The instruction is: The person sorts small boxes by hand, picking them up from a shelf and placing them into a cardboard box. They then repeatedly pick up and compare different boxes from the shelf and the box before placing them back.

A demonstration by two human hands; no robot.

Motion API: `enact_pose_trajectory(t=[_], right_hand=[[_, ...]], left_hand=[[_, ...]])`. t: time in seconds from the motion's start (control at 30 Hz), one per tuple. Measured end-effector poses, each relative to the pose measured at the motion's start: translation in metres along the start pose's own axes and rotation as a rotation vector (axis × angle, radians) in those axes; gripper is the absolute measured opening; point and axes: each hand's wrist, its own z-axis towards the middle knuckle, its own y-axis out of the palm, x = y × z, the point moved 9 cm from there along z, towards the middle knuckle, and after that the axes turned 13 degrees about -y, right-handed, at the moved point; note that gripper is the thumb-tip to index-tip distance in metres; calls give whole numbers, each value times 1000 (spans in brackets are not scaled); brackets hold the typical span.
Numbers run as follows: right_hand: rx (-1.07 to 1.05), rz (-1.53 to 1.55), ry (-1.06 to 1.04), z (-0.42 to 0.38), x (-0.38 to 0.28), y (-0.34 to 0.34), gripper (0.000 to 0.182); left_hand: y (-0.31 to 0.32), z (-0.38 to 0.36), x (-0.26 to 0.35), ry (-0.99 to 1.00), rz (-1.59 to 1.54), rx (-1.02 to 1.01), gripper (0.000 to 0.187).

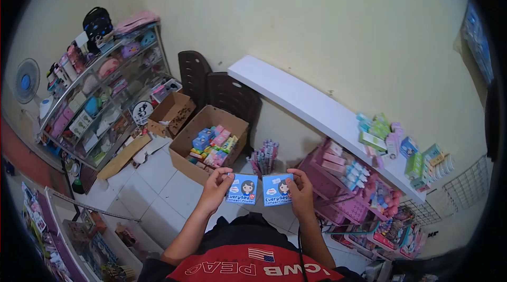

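In front of my body I hold two blue compact powder boxes side by side, a narrow gap between them. My left hand (215, 191) pinches the left compact powder box (242, 189) by its outer edge, thumb on the front. On the other side, my right hand (301, 192) grips the right compact powder box (275, 189) the same way. Both fronts face me and carry a cartoon girl with dark hair and the words "Everyday Compact Powder". Beyond them a large cardboard box (185, 164) stands on the floor, holding many small colourful packages (214, 144).
A white wall shelf (296, 100) carries boxes and tubes at its right end. Below it stands a pink rack (317, 168) of goods. A smaller carton (171, 113), brown chairs (232, 94) and a glass display case (105, 97) line the left and back. Bundled patterned items (264, 156) stand nearby.
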Motion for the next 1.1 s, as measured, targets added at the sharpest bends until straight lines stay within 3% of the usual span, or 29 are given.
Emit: enact_pose_trajectory(t=[0.37, 0.77, 0.97, 1.1], right_hand=[[-43, 75, 153, 31, 75, 116, 27], [-175, -72, 349, 104, 167, 173, 24], [-223, 37, 448, 171, 234, 206, 26], [-329, -37, 527, 218, 273, 228, 26]], left_hand=[[-152, 16, 16, -46, -121, 217, 28], [-211, 78, -26, -190, -398, 430, 28], [-230, 142, -53, -207, -481, 599, 27], [-241, 200, -56, -24, -536, 702, 26]])
